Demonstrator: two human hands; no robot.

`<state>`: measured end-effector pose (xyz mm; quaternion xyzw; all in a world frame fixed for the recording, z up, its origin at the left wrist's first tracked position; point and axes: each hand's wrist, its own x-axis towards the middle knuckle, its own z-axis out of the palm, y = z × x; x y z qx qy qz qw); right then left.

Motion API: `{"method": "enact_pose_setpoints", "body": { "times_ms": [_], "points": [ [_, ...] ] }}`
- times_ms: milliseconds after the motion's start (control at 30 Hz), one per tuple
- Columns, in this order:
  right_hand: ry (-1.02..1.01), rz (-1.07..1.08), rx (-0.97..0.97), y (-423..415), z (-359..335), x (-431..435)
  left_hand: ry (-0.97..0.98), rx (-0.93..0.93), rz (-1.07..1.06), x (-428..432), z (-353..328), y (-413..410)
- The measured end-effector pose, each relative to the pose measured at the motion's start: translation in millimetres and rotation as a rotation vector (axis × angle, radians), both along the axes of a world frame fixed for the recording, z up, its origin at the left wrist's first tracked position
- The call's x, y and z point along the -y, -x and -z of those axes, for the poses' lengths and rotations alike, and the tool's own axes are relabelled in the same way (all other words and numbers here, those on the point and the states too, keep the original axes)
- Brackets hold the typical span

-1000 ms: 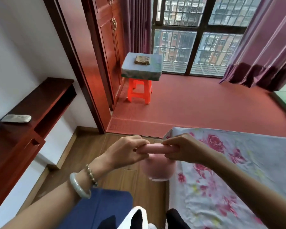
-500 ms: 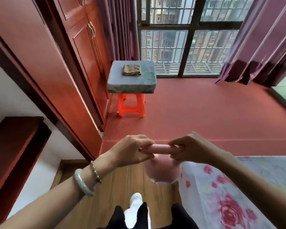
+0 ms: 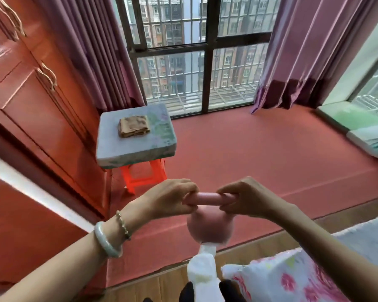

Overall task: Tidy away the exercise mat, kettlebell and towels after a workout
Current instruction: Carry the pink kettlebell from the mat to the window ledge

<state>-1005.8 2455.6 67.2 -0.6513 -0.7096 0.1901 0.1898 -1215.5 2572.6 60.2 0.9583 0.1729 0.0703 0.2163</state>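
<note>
Carrying step: the left hand (image 3: pixel 170 199) and right hand (image 3: pixel 247 198) both have their grip clamped on the handle of the pink kettlebell (image 3: pixel 210 229), which hangs above the floor (image 3: pixel 249 162). Next, I judge, it needs a slow set-down.

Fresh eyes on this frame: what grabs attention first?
The pink kettlebell hangs mid-frame, low down, its handle gripped by the left hand and the right hand. Beyond it to the left, a folded brown towel lies on a grey cushion on top of an orange stool, beside the red wardrobe. A barred window fills the back.
</note>
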Motion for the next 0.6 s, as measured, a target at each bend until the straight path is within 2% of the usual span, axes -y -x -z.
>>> {"method": "enact_pose_setpoints", "body": {
  "times_ms": [200, 333, 600],
  "points": [
    [0.018, 0.067, -0.04, -94, 19, -82, 0.031, -0.028, 0.117, -101, 15, -101],
    [0.001, 0.151, -0.059, -155, 12, -132, 0.01, 0.023, 0.183, -161, 9, -172],
    [-0.036, 0.386, -0.068, -268, 2, -227, 0.094, 0.059, 0.292, -283, 10, -315]
  ]
}}
